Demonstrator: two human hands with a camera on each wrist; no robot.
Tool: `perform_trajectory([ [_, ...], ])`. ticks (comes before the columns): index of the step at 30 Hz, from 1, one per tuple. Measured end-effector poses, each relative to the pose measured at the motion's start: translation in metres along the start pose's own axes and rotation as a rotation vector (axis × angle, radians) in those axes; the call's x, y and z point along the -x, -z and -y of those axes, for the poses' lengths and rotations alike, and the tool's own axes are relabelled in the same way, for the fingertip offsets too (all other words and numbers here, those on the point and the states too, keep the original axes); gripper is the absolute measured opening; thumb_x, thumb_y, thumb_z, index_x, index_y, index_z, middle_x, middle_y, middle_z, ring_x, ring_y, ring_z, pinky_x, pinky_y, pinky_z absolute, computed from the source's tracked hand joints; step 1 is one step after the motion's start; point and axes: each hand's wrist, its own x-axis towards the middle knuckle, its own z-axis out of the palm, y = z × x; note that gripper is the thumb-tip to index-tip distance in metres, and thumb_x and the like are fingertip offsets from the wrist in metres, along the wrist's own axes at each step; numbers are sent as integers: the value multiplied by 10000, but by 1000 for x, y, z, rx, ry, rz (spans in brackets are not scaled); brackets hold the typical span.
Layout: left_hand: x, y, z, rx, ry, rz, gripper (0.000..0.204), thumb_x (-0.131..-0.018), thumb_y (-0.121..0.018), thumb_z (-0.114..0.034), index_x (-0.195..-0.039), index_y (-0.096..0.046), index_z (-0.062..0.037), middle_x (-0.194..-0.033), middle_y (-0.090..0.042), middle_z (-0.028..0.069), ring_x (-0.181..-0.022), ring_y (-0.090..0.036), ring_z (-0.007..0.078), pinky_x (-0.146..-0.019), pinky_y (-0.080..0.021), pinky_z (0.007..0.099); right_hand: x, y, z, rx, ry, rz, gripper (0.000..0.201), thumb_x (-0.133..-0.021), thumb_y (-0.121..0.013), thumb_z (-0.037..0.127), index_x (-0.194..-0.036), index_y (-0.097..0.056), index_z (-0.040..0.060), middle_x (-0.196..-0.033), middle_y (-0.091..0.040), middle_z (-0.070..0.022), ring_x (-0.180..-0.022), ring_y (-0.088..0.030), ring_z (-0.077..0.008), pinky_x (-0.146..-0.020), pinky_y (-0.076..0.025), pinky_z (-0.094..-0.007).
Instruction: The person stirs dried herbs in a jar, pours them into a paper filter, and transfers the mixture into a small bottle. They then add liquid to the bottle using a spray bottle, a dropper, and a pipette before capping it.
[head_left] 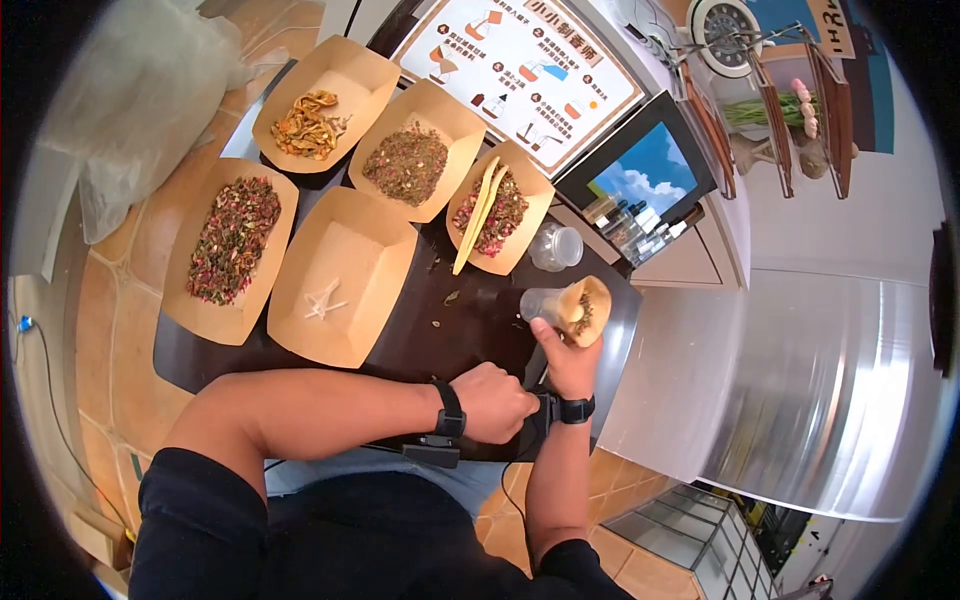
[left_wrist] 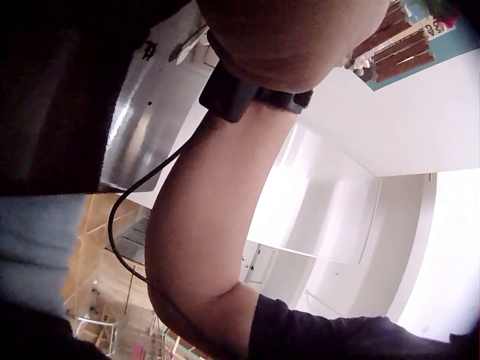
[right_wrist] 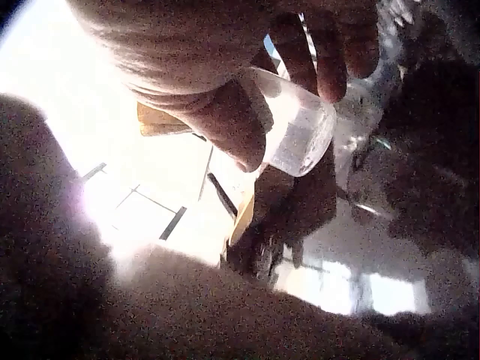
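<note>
My right hand (head_left: 570,368) grips a small clear plastic cup (head_left: 540,303), thumb on its near side. A brown paper filter (head_left: 590,308) with bits of dried plant in it sits at the cup's mouth; the cup lies tilted over the dark table. In the right wrist view the fingers curl round the clear cup (right_wrist: 301,135). My left hand (head_left: 493,402) is at the right wrist, fingers curled, fingertips at the black wrist camera (head_left: 545,408) strapped there. Most of the left hand's fingers are hidden in the left wrist view.
Paper trays hold dried flowers and herbs (head_left: 235,240); one bears yellow tongs (head_left: 480,215), another white sticks (head_left: 324,300). A clear jar (head_left: 556,247) stands beyond the cup. Small bottles (head_left: 640,230) and a printed sign (head_left: 520,75) stand at the back. Crumbs lie on the dark table (head_left: 440,345).
</note>
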Motion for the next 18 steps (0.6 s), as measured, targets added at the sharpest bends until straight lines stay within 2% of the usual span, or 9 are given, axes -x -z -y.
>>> perform_trajectory([
  [7, 0, -1, 1, 26, -17, -35, 109, -799, -633, -144, -718, -603, -78, -635, -647, 162, -627, -671, 393, -565, -520, 523, -13, -12, 3, -10, 33, -41, 359, -846, -862, 101, -1129, -668, -3, -1030, -711, -30, -879, -660, -117, -781, -539, -288],
  [8, 0, 0, 1, 30, -22, -35, 113, -801, -629, -143, -715, -599, -77, -635, -646, 163, -626, -669, 394, -564, -519, 522, -13, -13, 10, 86, 15, -29, 376, -837, -873, 132, -1121, -676, -16, -1047, -743, -56, -937, -686, -140, -847, -544, -309],
  [18, 0, 2, -1, 29, -13, -17, 118, -806, -622, -143, -715, -600, -71, -643, -649, 166, -627, -669, 399, -571, -521, 531, -14, -16, 0, 73, 21, -73, 388, -834, -879, 144, -1119, -669, -13, -1047, -741, -58, -933, -691, -149, -840, -548, -311],
])
